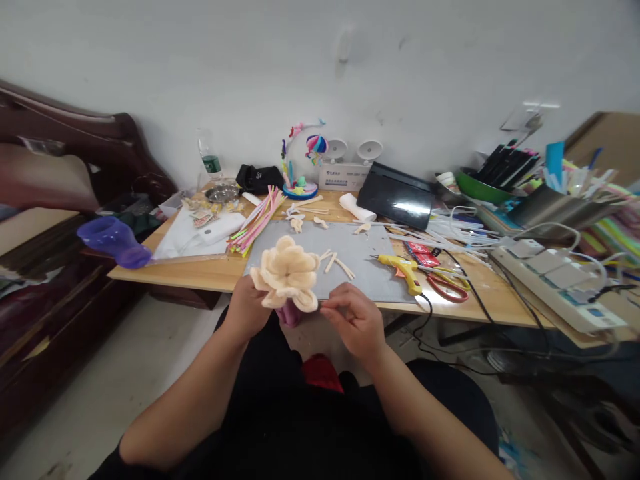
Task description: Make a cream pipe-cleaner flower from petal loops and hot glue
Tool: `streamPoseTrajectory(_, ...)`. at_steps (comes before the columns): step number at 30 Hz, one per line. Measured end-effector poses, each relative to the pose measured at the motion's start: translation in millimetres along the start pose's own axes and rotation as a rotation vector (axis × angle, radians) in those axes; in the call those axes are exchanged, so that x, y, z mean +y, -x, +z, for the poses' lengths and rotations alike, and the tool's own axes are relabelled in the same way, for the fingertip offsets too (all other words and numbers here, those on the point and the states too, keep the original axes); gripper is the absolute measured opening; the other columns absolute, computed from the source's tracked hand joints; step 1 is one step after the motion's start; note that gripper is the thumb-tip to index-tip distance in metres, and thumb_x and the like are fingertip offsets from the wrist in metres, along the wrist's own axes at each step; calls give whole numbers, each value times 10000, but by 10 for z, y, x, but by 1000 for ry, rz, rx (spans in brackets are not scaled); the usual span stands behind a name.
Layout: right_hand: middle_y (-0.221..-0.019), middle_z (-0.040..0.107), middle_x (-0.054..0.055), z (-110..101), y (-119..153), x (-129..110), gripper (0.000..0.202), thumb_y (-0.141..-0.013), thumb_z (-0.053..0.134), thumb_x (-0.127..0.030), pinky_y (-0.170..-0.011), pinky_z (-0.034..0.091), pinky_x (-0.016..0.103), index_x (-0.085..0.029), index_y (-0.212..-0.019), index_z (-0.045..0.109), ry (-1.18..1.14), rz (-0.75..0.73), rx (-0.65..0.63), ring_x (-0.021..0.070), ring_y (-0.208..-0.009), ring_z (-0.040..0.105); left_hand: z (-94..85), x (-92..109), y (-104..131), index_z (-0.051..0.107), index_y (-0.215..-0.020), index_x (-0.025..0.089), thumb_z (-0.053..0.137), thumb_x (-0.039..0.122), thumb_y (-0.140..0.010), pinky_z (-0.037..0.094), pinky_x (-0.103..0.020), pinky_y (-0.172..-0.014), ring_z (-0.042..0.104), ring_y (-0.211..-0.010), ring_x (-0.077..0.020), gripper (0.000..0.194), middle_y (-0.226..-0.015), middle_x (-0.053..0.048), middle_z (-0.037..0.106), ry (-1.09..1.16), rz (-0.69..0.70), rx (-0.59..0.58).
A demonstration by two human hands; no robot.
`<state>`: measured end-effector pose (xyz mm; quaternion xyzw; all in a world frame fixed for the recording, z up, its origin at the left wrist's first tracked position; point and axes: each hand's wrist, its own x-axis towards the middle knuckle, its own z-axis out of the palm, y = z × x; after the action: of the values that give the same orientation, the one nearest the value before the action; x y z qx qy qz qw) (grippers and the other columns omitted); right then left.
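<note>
A cream fuzzy craft flower (289,272) with layered, rounded petals is held above the table's front edge. My left hand (249,308) is closed at the flower's left underside, its fingertips partly hidden behind the petals. Just right of the lowest petal, my right hand (356,321) is closed in a pinch; what lies between its fingertips is too small to make out. Beyond the flower, short cream strips (343,265) lie on a grey mat (370,267). Small cream pieces (363,228) sit along the mat's far side.
A yellow glue gun (400,265) rests on the mat's right, beside scissors (447,287). Colourful fuzzy sticks (257,220) lie left. A power strip (560,287) with cables occupies the right end. A purple vase-like container (115,241) stands at the far left.
</note>
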<state>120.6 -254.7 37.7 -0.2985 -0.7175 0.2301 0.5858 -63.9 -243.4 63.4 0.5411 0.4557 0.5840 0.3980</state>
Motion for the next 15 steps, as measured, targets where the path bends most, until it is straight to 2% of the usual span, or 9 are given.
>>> streamPoseTrajectory(3, -700, 562, -6, -68, 61, 38, 94, -765, 583, -113, -630, 470, 267, -197, -743, 545, 2, 43, -19, 115, -671, 550, 11, 36, 48, 623, -564, 159, 728, 150, -563, 428, -231, -483, 532, -482, -132, 105, -499, 14, 594, -101, 82, -24)
streamPoseTrajectory(9, -743, 598, 8, -57, 29, -101, 130, -753, 545, -72, -638, 481, 251, -194, -793, 564, -19, 3, -47, 113, -700, 577, 70, 35, 73, 581, -522, 158, 749, 145, -515, 440, -230, -543, 543, -545, -135, 169, -516, 22, 572, -138, 153, -41)
streamPoseTrajectory(15, -762, 611, 23, 24, 9, -258, 150, -752, 562, -74, -612, 477, 253, -191, -841, 591, -49, -25, -42, 113, -692, 576, 60, -55, 87, 649, -591, 157, 727, 205, -578, 440, -241, -528, 536, -538, -134, 93, -602, -7, 637, -115, 174, -99)
